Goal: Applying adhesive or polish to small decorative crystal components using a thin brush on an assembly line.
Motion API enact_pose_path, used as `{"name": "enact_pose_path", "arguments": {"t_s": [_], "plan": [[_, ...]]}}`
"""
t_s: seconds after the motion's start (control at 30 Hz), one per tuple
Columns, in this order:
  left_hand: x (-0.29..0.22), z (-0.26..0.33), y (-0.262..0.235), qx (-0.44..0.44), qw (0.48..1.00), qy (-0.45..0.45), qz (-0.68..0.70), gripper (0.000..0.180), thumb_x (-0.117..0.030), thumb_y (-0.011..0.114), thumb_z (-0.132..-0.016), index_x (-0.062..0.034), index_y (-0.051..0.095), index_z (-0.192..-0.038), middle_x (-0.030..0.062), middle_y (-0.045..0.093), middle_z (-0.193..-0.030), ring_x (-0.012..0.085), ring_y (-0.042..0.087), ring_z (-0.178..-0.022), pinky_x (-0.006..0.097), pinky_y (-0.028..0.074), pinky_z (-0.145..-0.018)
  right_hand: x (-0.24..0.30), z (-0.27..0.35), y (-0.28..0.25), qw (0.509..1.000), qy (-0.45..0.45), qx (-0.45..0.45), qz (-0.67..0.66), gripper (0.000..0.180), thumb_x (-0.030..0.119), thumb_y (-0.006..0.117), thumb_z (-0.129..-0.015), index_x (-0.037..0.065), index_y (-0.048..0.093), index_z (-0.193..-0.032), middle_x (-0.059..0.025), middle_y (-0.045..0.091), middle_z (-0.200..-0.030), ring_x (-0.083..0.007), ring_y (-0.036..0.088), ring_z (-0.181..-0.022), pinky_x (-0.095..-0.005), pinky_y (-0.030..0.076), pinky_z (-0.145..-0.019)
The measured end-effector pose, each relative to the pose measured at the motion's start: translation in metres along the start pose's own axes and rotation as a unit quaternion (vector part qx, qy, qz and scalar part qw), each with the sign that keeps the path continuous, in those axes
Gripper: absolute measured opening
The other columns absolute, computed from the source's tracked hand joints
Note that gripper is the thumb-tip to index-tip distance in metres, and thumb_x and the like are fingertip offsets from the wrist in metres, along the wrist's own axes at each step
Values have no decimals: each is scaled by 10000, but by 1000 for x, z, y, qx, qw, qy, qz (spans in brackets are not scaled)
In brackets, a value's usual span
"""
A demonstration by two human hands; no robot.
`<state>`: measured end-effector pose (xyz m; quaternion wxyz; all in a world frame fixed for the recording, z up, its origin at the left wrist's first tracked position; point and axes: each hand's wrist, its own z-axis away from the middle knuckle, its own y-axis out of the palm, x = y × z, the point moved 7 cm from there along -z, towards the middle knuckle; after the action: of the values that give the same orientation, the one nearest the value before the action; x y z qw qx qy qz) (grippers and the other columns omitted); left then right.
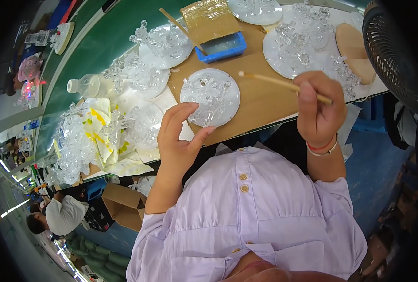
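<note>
A round white disc (229, 105) lies on brown cardboard, with clear plastic pieces (206, 91) clustered on it. My left hand (177, 134) is at its near left edge, thumb and fingers spread apart; the fingertips touch or nearly touch the clear pieces. Pinched in my right hand (321, 105), a thin wooden stick (270, 80) points left above the cardboard, its pale tip to the right of the disc. Beyond the disc stands a small blue tray (222, 55) containing a whitish substance, partly covered by a tape-wrapped flap (210, 21). Another wooden stick (181, 27) leans in the tray.
More white discs with clear pieces (289, 49) stand right, and others (164, 47) left. At left are a capped bottle (88, 86), a yellow-patterned cloth (101, 131) and heaped clear parts (73, 150). A black fan (392, 51) borders the right side. Below sits an open carton (123, 205).
</note>
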<state>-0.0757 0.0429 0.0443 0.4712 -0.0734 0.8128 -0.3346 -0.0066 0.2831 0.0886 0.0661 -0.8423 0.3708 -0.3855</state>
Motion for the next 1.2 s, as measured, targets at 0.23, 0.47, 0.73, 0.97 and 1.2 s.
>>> {"name": "enact_pose_path", "arguments": {"t_s": [0.23,0.47,0.73,0.97,1.2], "plan": [[0,2,2,0,1000,-1,-12,509,-79,834,-642,-43,611,-1098,132,618,-1077,273,602,-996,339,488,-850,-4,26,20,994,-3,56,-89,86,0,528,-903,-19,479,-971,-147,625,-805,-165,540,-601,-259,437,-560],[0,3,3,-1,1000,-1,-19,506,-79,830,-648,-39,607,-1101,135,620,-1081,276,603,-995,339,486,-853,-11,33,38,994,-15,70,-84,93,-4,540,-896,-7,488,-973,-151,620,-801,-210,548,-578,-279,440,-533],[0,4,2,-5,999,5,-33,503,-90,833,-647,-44,614,-1098,124,621,-1073,268,590,-994,338,473,-852,-11,23,36,997,-29,58,-47,94,-27,534,-890,-17,483,-968,-150,611,-779,-230,553,-569,-286,436,-519],[0,6,3,-8,999,1,-31,508,-99,837,-639,-42,615,-1092,115,621,-1063,258,575,-992,335,462,-850,-8,30,36,993,-14,90,-69,90,-25,544,-891,-23,489,-963,-144,609,-781,-225,552,-575,-283,436,-530],[-5,5,5,5,999,0,-41,516,-106,838,-639,-36,611,-1098,121,618,-1072,269,572,-1002,342,461,-856,-17,26,38,997,-26,49,-48,63,-10,530,-908,-19,497,-961,-124,605,-791,-196,531,-578,-277,428,-534]]}}
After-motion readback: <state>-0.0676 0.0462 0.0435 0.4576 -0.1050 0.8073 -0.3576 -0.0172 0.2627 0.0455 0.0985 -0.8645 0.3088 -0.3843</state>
